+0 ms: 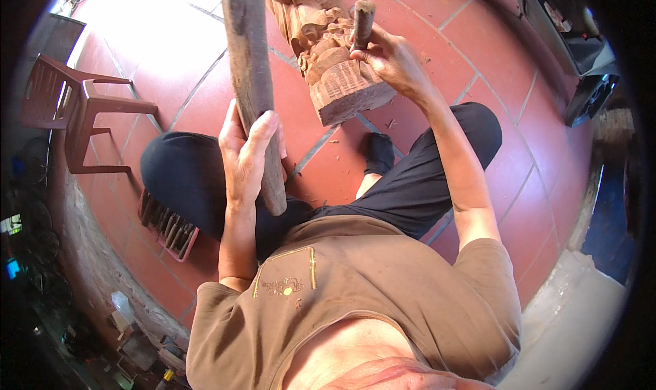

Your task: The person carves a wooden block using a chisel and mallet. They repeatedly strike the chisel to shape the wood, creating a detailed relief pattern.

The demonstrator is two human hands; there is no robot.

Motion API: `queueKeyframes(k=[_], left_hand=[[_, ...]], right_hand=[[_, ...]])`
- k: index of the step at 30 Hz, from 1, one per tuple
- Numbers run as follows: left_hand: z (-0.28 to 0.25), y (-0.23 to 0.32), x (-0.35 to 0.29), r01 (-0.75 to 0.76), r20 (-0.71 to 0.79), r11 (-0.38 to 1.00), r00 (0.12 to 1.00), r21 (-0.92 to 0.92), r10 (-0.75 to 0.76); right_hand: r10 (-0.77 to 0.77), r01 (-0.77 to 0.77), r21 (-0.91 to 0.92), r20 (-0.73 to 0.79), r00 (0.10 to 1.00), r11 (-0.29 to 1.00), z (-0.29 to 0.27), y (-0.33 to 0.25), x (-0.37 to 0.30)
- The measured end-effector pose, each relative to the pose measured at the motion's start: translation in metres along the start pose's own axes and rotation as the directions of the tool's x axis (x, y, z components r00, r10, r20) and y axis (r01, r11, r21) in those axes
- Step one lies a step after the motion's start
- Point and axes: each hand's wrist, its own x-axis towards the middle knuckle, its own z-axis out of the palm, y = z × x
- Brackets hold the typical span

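A long wooden club (249,55) rises from my left hand (247,147), whose fingers wrap round it near its lower end. My right hand (395,61) grips a chisel by its upright wooden handle (363,24). The chisel's blade is hidden behind the hand, so whether it touches the wood cannot be seen. Beside and beneath that hand, a carved wooden statue (324,38) lies on the tiled floor, its blocky base (352,96) toward me. The club is apart from the chisel, to its left.
Red floor tiles (471,35) carry scattered wood chips. By my left knee stands a pink basket (179,246) of handled tools. Farther left is a brown plastic chair (89,110). A vehicle with a dark wheel (591,100) is at the right. My legs flank the statue's near end.
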Motion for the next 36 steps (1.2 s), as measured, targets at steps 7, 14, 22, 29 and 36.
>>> queueKeyframes(k=[7, 14, 22, 29, 36], left_hand=[[0.014, 0.035, 0.0, -0.328, -0.007, 0.92, 0.942, 0.216, 0.337], [-0.002, 0.055, 0.036, -0.149, 0.241, 0.662, 0.969, 0.734, -0.049], [0.008, 0.097, 0.043, -0.219, 0.183, 0.814, 0.973, 0.537, 0.142], [0.009, 0.062, 0.05, -0.259, 0.259, 0.652, 0.961, 0.713, 0.099], [0.003, 0.066, 0.053, -0.127, 0.196, 0.802, 0.981, 0.583, 0.013]], right_hand=[[-0.143, 0.139, -0.133, -0.021, 0.99, 0.981, 0.004, -0.001, 0.004], [-0.184, 0.181, -0.239, 0.01, 0.983, 0.954, 0.003, 0.004, 0.004], [-0.218, 0.21, -0.313, 0.011, 0.976, 0.926, 0.0, 0.003, 0.005], [-0.225, 0.219, -0.26, 0.006, 0.974, 0.94, 0.003, 0.001, 0.006], [-0.12, 0.115, -0.087, -0.06, 0.991, 0.99, -0.003, 0.013, 0.004]])
